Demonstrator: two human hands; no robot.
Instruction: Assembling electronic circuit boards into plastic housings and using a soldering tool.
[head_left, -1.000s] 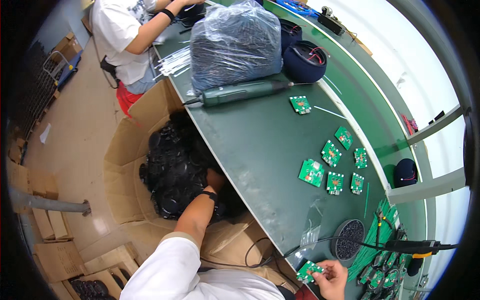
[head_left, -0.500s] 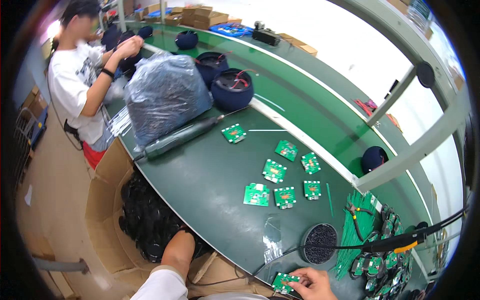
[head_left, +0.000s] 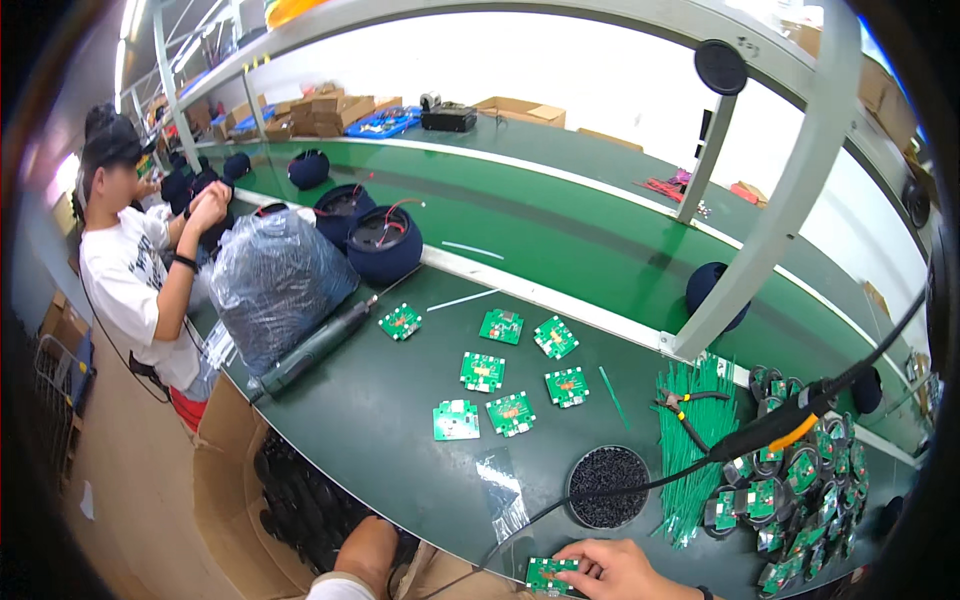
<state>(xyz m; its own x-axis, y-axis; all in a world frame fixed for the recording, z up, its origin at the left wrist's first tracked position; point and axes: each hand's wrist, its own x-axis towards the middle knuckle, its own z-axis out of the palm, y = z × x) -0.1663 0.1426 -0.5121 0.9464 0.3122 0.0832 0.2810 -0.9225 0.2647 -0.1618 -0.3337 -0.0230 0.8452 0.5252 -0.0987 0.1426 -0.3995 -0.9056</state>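
Between the fingers and thumb of my right hand (head_left: 612, 570) is a small green circuit board (head_left: 541, 574), held at the table's near edge. My left arm (head_left: 368, 548) reaches down past that edge into a cardboard box (head_left: 222, 500) of black parts (head_left: 305, 500); its fingers are hidden. Several more green circuit boards (head_left: 511, 412) lie spread over the dark green table (head_left: 385, 430). Close to my right hand stand a round dish of small black pieces (head_left: 607, 488) and a clear plastic bag (head_left: 501, 495).
Green cable ties (head_left: 690, 490) lie under pliers (head_left: 684, 415), beside a heap of boards with black cables (head_left: 800, 480). A black cable with a thick sleeve (head_left: 765, 432) crosses above. An electric screwdriver (head_left: 318, 345) rests by a wrapped bundle (head_left: 275, 285). A co-worker (head_left: 130, 270) stands left.
My view has tilted up and turned right, so the table things sit further left. My right hand still holds the circuit board, and my left arm stays in the box.
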